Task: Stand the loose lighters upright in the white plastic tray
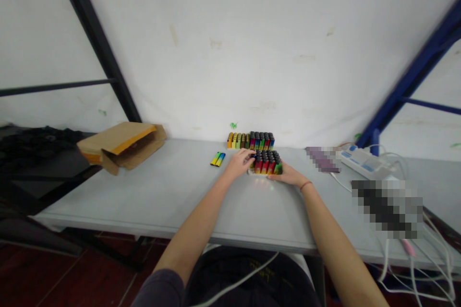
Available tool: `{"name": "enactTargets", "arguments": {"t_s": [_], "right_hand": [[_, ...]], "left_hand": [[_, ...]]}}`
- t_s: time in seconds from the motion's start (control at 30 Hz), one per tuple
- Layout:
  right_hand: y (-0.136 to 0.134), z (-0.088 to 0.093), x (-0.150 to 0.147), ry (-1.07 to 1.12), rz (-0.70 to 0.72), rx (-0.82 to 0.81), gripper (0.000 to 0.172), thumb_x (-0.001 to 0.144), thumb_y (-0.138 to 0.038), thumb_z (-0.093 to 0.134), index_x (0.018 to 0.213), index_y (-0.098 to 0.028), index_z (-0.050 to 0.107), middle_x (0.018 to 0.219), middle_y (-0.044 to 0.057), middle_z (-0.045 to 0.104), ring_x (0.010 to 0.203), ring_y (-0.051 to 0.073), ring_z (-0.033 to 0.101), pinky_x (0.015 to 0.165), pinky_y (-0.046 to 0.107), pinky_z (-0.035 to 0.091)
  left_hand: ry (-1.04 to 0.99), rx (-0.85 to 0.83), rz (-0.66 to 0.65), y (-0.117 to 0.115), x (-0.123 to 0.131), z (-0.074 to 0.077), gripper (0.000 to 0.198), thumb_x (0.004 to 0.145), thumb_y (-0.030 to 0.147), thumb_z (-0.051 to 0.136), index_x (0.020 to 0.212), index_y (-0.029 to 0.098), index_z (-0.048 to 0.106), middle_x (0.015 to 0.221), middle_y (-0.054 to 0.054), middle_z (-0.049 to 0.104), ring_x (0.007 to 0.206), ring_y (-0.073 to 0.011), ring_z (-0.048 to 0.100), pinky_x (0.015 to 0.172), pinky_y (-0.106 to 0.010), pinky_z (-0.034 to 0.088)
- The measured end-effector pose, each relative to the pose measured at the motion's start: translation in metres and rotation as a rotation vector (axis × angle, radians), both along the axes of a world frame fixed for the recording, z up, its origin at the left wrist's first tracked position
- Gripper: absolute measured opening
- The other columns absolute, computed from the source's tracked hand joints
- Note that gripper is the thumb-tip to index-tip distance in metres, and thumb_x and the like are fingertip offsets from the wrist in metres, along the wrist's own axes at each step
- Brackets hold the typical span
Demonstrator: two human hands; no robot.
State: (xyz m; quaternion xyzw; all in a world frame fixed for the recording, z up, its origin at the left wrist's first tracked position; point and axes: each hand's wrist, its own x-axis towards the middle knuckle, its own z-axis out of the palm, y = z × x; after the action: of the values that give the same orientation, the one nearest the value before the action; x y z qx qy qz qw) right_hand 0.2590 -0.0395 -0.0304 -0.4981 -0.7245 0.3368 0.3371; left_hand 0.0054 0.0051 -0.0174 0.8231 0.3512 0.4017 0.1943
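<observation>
A tray of upright colourful lighters (267, 161) with black tops stands on the grey table (162, 192). My left hand (238, 162) presses against the tray's left side, fingers curled round it. My right hand (286, 174) cups its right and front side. Behind it, by the wall, stands a second row of lighters (250, 140). Two loose lighters (218, 159), yellow-green and blue, lie flat to the left of my left hand.
An open cardboard box (120, 146) lies on its side at the table's back left. A white power strip (364, 161) with cables sits at the right, beside blurred-out items. Dark cloth (36, 140) lies far left. A white wall is behind.
</observation>
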Motion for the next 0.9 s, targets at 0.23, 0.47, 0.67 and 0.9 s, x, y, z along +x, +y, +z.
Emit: {"name": "enactTargets", "arguments": {"t_s": [0.23, 0.47, 0.67, 0.9], "right_hand": [[0.000, -0.001, -0.001, 0.014, 0.010, -0.009, 0.093, 0.068, -0.051, 0.088, 0.145, -0.016, 0.048, 0.144, 0.017, 0.062, 0.131, 0.034, 0.059, 0.119, 0.053, 0.039], [0.002, -0.002, 0.000, -0.001, 0.002, -0.006, 0.094, 0.067, -0.052, 0.088, 0.144, -0.014, 0.050, 0.144, 0.018, 0.061, 0.131, 0.035, 0.059, 0.120, 0.053, 0.038], [0.003, -0.003, 0.002, 0.012, 0.002, -0.005, 0.095, 0.064, -0.053, 0.090, 0.143, -0.017, 0.052, 0.141, 0.016, 0.064, 0.131, 0.036, 0.059, 0.120, 0.055, 0.038], [0.002, -0.001, 0.001, -0.001, -0.013, 0.001, 0.095, 0.064, -0.050, 0.090, 0.144, -0.017, 0.051, 0.142, 0.017, 0.063, 0.130, 0.036, 0.059, 0.119, 0.056, 0.039]], "left_hand": [[0.027, 0.040, 0.219, -0.001, -0.006, 0.011, 0.036, 0.093, 0.023, 0.057, 0.128, 0.019, 0.065, 0.108, -0.007, 0.068, 0.087, -0.0178, 0.064, 0.092, -0.032, 0.051], [0.404, -0.097, 0.880, -0.002, -0.037, 0.018, 0.029, 0.095, 0.024, 0.053, 0.111, 0.017, 0.075, 0.128, -0.020, 0.061, 0.122, -0.0358, 0.050, 0.095, -0.045, 0.044], [0.587, -0.185, 0.819, -0.003, -0.034, 0.012, 0.032, 0.099, 0.028, 0.047, 0.116, 0.023, 0.074, 0.133, -0.016, 0.060, 0.125, -0.0337, 0.047, 0.095, -0.044, 0.040], [0.615, -0.236, 0.634, -0.006, -0.023, 0.011, 0.032, 0.097, 0.029, 0.053, 0.124, 0.019, 0.068, 0.130, -0.019, 0.065, 0.128, -0.0358, 0.049, 0.100, -0.051, 0.039]]}}
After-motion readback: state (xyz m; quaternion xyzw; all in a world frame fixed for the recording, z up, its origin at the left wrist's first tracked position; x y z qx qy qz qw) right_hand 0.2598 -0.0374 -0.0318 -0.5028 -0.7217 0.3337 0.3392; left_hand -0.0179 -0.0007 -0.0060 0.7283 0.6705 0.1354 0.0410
